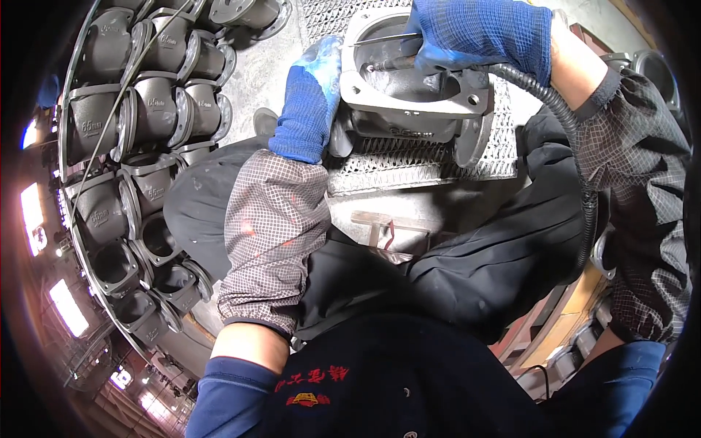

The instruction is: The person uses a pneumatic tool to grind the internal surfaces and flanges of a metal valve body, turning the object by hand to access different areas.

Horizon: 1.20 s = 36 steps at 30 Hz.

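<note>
Grey casting (pixel 412 127) sits on the mesh mat (pixel 401 177); left hand (pixel 320 64) against its flange (pixel 409 105) — finger closure hidden. Right hand (pixel 442 40) grips a hosed tool (pixel 393 65) over the opening. Advisable: brace firmly, light even strokes, hose (pixel 544 93) slack.

Your head cam, L one of the pair, looks steeply down at close range: L hand (pixel 312 91) nr top edge, R hand (pixel 456 36) cut by it, your chest (pixel 394 372) & lap (pixel 350 281) below both hands. V. wide fisheye, dark at rim; also gets castings (pixel 155 107) L of L hand.
</note>
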Motion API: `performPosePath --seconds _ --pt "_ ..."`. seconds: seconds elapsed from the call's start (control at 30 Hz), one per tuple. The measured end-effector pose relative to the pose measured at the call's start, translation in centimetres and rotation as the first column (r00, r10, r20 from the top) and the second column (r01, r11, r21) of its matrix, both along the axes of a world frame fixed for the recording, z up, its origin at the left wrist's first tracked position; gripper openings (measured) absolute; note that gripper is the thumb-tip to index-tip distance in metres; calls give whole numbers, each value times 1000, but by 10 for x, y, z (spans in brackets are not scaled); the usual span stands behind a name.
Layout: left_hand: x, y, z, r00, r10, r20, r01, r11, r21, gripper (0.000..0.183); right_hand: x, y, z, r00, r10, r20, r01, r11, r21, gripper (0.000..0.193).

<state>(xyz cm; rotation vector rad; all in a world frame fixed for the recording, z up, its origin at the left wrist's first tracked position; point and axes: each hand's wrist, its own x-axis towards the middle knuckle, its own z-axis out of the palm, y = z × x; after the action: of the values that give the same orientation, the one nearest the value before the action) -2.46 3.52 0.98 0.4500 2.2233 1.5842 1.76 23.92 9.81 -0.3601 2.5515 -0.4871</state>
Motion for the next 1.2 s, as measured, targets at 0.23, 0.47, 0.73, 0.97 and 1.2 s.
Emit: performPosePath --seconds 0.23,0.47,0.73,0.97,1.2 --pt "-13 -4 -19 900 -193 -391 130 975 -182 30 -1 1 -4 998 -36 -50 37 999 11 20" --pt "-22 -6 -43 959 -131 -253 156 984 83 31 -10 27 -57 839 342 -424 -316 940 133 18" --pt "-22 -7 -38 940 -136 -313 112 989 -94 30 -11 15 -44 951 222 -217 -229 973 -5 17" --pt "-12 -3 -29 958 -113 -265 130 990 49 33 -10 15 -48 970 174 -168 -172 985 28 17" --pt "-14 -7 -36 936 -118 -332 138 990 38 31 -18 15 -56 857 434 -278 -361 890 277 16"
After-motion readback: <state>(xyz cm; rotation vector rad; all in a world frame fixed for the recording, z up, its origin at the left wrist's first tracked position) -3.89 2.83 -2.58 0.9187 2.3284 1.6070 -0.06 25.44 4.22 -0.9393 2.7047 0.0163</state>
